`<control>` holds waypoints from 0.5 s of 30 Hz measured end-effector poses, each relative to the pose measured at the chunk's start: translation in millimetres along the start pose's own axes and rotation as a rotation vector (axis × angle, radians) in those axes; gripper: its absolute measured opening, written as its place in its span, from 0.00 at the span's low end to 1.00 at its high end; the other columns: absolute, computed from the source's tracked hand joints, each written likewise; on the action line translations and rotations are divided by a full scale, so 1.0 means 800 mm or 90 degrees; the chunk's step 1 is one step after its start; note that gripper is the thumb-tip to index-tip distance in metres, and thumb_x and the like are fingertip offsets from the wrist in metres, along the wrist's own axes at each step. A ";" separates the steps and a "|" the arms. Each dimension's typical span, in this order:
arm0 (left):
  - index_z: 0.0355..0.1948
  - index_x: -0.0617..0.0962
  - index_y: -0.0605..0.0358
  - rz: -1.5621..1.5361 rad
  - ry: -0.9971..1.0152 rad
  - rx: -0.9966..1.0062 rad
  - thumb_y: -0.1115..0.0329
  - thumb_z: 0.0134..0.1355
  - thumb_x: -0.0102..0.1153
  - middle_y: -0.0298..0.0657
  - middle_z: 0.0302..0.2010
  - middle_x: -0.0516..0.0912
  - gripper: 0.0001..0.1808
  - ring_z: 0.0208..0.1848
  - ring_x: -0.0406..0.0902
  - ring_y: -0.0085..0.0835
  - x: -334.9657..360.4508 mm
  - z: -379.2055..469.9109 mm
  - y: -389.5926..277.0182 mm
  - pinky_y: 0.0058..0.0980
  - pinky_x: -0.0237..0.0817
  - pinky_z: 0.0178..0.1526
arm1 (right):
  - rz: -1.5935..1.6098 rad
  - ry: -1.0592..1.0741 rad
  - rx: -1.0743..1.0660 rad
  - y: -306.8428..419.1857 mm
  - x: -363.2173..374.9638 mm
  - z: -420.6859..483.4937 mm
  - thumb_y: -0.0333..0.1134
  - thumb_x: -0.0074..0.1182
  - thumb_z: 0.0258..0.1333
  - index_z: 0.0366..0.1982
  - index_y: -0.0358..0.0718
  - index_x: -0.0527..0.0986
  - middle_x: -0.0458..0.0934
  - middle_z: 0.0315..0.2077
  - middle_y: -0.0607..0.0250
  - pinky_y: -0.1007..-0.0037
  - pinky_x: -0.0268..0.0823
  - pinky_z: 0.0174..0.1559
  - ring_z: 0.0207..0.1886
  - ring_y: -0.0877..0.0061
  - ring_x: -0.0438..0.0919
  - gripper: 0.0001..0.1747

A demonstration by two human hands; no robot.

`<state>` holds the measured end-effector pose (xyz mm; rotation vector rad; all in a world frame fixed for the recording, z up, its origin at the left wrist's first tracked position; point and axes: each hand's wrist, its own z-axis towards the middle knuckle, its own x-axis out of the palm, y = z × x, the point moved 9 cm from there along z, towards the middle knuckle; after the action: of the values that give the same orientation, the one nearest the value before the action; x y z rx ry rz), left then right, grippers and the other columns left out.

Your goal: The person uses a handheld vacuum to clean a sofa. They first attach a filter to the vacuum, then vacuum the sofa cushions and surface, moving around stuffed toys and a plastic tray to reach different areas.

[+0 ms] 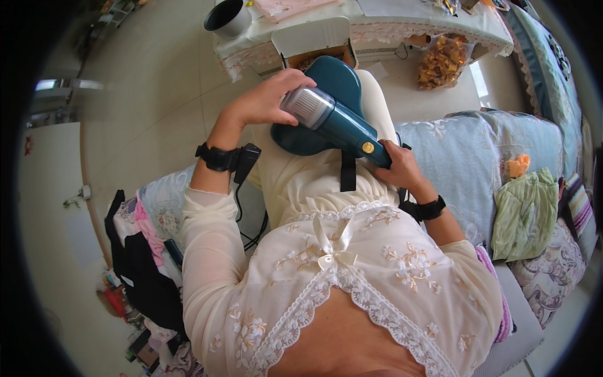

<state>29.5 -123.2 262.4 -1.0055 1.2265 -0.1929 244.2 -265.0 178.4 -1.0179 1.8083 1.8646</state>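
Note:
A dark teal handheld vacuum cleaner (352, 123) with a round gold button lies slantwise above my lap. My left hand (271, 96) is around the end of its clear dust cup (308, 104), thumb and fingers on either side. A pleated whitish filter shows through the clear plastic. My right hand (403, 165) grips the narrow handle end. Beneath the vacuum, a glossy dark teal rounded, lobed object (333, 77) rests across my thighs; its exact kind cannot be told. From under it a black strap (348, 172) hangs toward my waist.
Ahead stands a table with a lace-edged cloth (395, 23), bearing a dark-lined pot (228, 20). Before it is an open lidded box (313, 37). A clear bag of shiny gold pieces (445, 61) sits below the table. Green folded fabric (525, 214) lies on the blue-covered sofa (438, 155).

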 end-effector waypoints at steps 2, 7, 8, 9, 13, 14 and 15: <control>0.58 0.71 0.48 -0.028 -0.026 -0.002 0.75 0.35 0.72 0.41 0.57 0.68 0.43 0.60 0.66 0.41 0.000 -0.007 0.002 0.33 0.60 0.63 | -0.006 -0.008 -0.012 0.001 0.001 -0.001 0.35 0.65 0.37 0.47 0.37 0.71 0.79 0.29 0.47 0.61 0.72 0.37 0.33 0.53 0.79 0.31; 0.57 0.72 0.45 -0.073 -0.069 -0.046 0.77 0.35 0.72 0.38 0.55 0.68 0.43 0.59 0.67 0.39 0.005 -0.018 0.013 0.34 0.63 0.61 | -0.004 0.003 -0.016 -0.004 0.006 0.001 0.36 0.66 0.38 0.46 0.36 0.72 0.79 0.30 0.47 0.62 0.72 0.37 0.32 0.54 0.80 0.29; 0.57 0.73 0.45 -0.080 -0.070 -0.049 0.77 0.35 0.72 0.38 0.54 0.68 0.43 0.59 0.67 0.38 0.005 -0.019 0.014 0.34 0.65 0.60 | 0.003 0.008 -0.015 -0.005 0.007 0.002 0.36 0.66 0.38 0.46 0.36 0.73 0.79 0.30 0.47 0.63 0.72 0.37 0.32 0.54 0.80 0.29; 0.57 0.73 0.45 -0.092 -0.063 -0.069 0.76 0.35 0.72 0.38 0.54 0.68 0.43 0.58 0.67 0.37 0.004 -0.020 0.018 0.34 0.66 0.58 | 0.010 0.011 -0.014 -0.007 0.008 0.003 0.36 0.66 0.38 0.46 0.36 0.73 0.79 0.30 0.47 0.63 0.72 0.37 0.32 0.54 0.80 0.28; 0.56 0.73 0.45 -0.115 -0.029 -0.104 0.72 0.34 0.74 0.37 0.53 0.69 0.42 0.55 0.70 0.33 0.003 -0.023 0.028 0.34 0.71 0.53 | 0.038 0.032 -0.025 -0.008 0.012 0.006 0.35 0.66 0.38 0.45 0.36 0.73 0.79 0.29 0.46 0.63 0.72 0.37 0.31 0.53 0.79 0.27; 0.56 0.73 0.46 -0.123 -0.031 -0.115 0.71 0.35 0.74 0.36 0.52 0.70 0.42 0.54 0.71 0.33 0.001 -0.024 0.032 0.33 0.71 0.53 | 0.042 0.031 -0.033 -0.008 0.011 0.006 0.35 0.66 0.38 0.45 0.35 0.73 0.79 0.28 0.46 0.63 0.72 0.36 0.31 0.53 0.79 0.27; 0.56 0.73 0.46 -0.131 -0.032 -0.126 0.70 0.35 0.74 0.36 0.52 0.70 0.41 0.53 0.71 0.32 0.000 -0.025 0.037 0.32 0.71 0.53 | 0.047 0.028 -0.044 -0.006 0.010 0.006 0.35 0.65 0.39 0.44 0.35 0.73 0.79 0.28 0.46 0.63 0.72 0.36 0.31 0.53 0.79 0.27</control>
<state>1.4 -117.2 241.1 -1.3026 1.1110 -0.2074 240.9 -261.7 168.8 -1.0374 1.8416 1.9749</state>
